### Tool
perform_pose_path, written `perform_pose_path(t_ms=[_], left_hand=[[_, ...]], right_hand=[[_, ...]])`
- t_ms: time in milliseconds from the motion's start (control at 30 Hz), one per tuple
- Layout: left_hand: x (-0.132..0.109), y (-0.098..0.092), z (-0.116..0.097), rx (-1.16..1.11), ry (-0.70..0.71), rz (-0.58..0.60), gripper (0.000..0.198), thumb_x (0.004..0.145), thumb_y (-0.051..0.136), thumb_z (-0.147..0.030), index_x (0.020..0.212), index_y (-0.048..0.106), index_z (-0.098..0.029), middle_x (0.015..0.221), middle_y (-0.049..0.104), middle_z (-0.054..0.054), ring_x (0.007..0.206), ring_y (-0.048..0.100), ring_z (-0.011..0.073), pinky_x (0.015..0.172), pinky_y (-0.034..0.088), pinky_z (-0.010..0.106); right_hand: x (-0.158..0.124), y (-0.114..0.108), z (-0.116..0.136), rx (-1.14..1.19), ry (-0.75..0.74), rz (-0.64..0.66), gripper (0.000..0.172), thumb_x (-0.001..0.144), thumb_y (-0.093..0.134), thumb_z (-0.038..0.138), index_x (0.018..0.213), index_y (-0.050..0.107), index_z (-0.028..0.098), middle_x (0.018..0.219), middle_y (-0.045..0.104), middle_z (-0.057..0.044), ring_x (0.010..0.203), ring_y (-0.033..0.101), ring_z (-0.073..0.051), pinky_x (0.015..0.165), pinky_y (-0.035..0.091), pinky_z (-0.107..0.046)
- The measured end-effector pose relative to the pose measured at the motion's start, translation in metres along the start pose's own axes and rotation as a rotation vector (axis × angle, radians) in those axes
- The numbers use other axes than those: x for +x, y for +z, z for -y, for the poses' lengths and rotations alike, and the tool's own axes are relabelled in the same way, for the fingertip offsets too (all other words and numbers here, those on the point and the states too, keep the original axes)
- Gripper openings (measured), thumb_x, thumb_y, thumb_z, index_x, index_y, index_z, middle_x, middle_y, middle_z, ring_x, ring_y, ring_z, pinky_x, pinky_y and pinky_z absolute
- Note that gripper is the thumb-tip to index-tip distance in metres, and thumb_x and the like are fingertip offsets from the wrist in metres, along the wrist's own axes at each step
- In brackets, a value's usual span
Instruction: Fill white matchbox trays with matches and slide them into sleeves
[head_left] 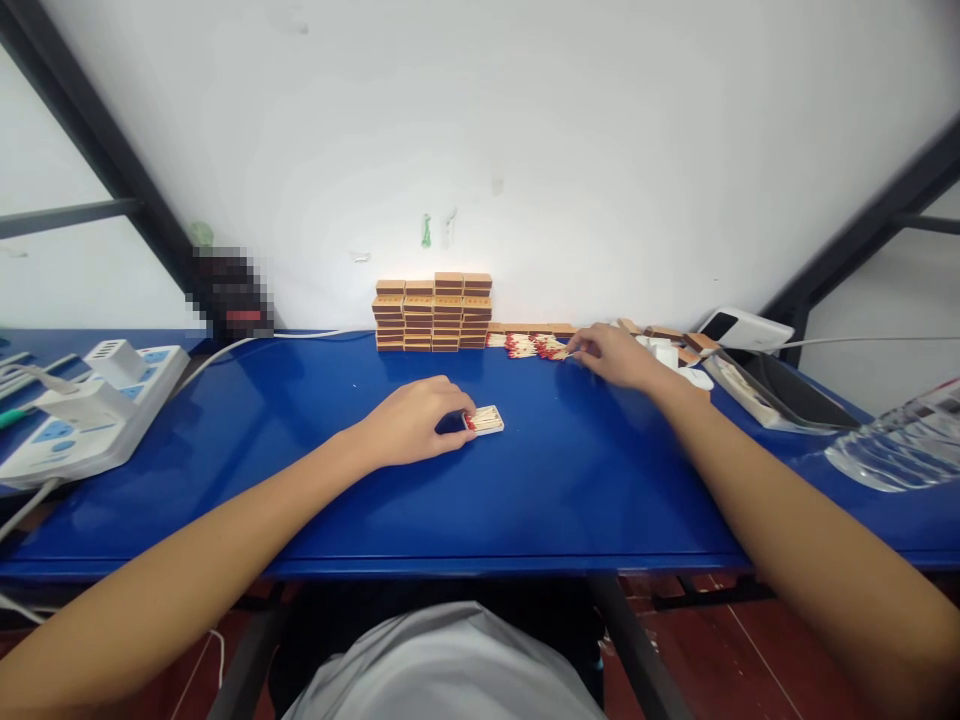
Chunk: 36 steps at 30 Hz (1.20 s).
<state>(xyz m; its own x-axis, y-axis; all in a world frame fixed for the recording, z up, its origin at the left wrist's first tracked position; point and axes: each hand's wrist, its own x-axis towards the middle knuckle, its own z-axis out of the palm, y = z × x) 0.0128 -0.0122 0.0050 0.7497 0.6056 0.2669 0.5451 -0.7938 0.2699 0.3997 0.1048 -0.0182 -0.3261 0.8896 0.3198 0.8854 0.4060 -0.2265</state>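
My left hand (416, 418) rests on the blue table (315, 500), fingers curled on the end of an open matchbox tray (486, 420) filled with red-tipped matches. My right hand (615, 352) reaches to the back of the table, its fingers pinched at a loose pile of matches (529, 346). What the fingertips hold is too small to make out. A stack of closed matchboxes (433, 312) stands against the white wall, left of the pile.
A white power strip (86, 408) with plugs lies at the left. Loose matchbox parts (679, 340), a white device (744, 328), a dark tablet (787, 392) and a clear plastic bottle (900, 450) sit at the right. Black frame bars rise at both sides.
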Motion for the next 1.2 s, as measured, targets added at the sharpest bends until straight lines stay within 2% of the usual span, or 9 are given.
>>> perform_pose_path(t_ms=[67,133,367,667,767,867,1033,1200], left_hand=[[0.001,0.000,0.000,0.004,0.009,-0.007,0.012,0.099,0.074,-0.029,0.108,0.077,-0.022,0.108,0.080,0.005,0.101,0.070,0.0243,0.087,0.054,0.037],[0.001,0.000,0.000,0.000,0.006,-0.009,0.011,0.099,0.074,-0.030,0.107,0.078,-0.022,0.108,0.079,0.005,0.101,0.070,0.0242,0.086,0.054,0.037],[0.001,-0.002,-0.001,-0.005,-0.007,0.004,0.012,0.100,0.074,-0.032,0.104,0.077,-0.022,0.106,0.079,0.005,0.100,0.070,0.0244,0.086,0.054,0.037],[0.001,-0.001,-0.001,0.008,-0.020,-0.001,0.015,0.101,0.073,-0.034,0.108,0.076,-0.022,0.110,0.079,0.006,0.102,0.070,0.0252,0.087,0.055,0.038],[0.001,-0.001,0.000,0.023,-0.012,0.004,0.017,0.101,0.071,-0.033,0.113,0.075,-0.022,0.111,0.080,0.006,0.103,0.070,0.0256,0.086,0.055,0.037],[0.001,0.000,0.000,0.035,-0.030,0.009,0.029,0.100,0.071,-0.032,0.127,0.073,-0.023,0.111,0.079,0.007,0.103,0.071,0.0257,0.086,0.055,0.037],[-0.001,0.002,0.000,0.011,-0.085,-0.008,0.043,0.099,0.074,-0.034,0.140,0.066,-0.023,0.113,0.079,0.006,0.105,0.072,0.0255,0.088,0.056,0.037],[-0.001,0.002,0.001,0.018,-0.096,-0.001,0.044,0.098,0.074,-0.034,0.140,0.064,-0.024,0.115,0.078,0.005,0.105,0.071,0.0257,0.087,0.055,0.037]], right_hand=[[0.001,0.000,-0.014,-0.007,-0.013,0.019,0.019,0.090,0.064,0.024,0.100,0.079,0.016,0.094,0.074,-0.012,0.083,0.065,-0.025,0.078,0.047,-0.036],[0.001,0.002,-0.017,0.024,-0.020,0.039,0.018,0.091,0.066,0.028,0.100,0.078,0.018,0.095,0.075,-0.012,0.084,0.066,-0.025,0.078,0.048,-0.036],[0.001,0.003,-0.008,0.096,-0.011,0.109,0.017,0.093,0.064,0.033,0.085,0.070,0.020,0.088,0.075,-0.010,0.079,0.064,-0.024,0.073,0.046,-0.035],[-0.001,-0.002,0.001,0.108,-0.006,0.134,0.019,0.093,0.067,0.036,0.081,0.067,0.021,0.084,0.075,-0.009,0.075,0.062,-0.023,0.069,0.044,-0.033],[-0.004,-0.004,0.019,0.155,-0.027,0.079,0.021,0.093,0.067,0.038,0.083,0.070,0.020,0.083,0.074,-0.008,0.074,0.062,-0.022,0.069,0.044,-0.034],[-0.011,-0.005,0.052,0.316,-0.108,0.039,0.024,0.095,0.066,0.043,0.091,0.073,0.020,0.084,0.073,-0.007,0.074,0.062,-0.021,0.071,0.047,-0.034],[-0.025,0.002,0.116,0.540,-0.253,0.177,0.027,0.097,0.070,0.047,0.102,0.078,0.022,0.085,0.071,-0.004,0.074,0.061,-0.018,0.068,0.048,-0.031],[-0.034,0.007,0.142,0.547,-0.342,0.194,0.025,0.101,0.067,0.044,0.102,0.079,0.022,0.092,0.069,-0.005,0.075,0.060,-0.017,0.069,0.050,-0.031]])
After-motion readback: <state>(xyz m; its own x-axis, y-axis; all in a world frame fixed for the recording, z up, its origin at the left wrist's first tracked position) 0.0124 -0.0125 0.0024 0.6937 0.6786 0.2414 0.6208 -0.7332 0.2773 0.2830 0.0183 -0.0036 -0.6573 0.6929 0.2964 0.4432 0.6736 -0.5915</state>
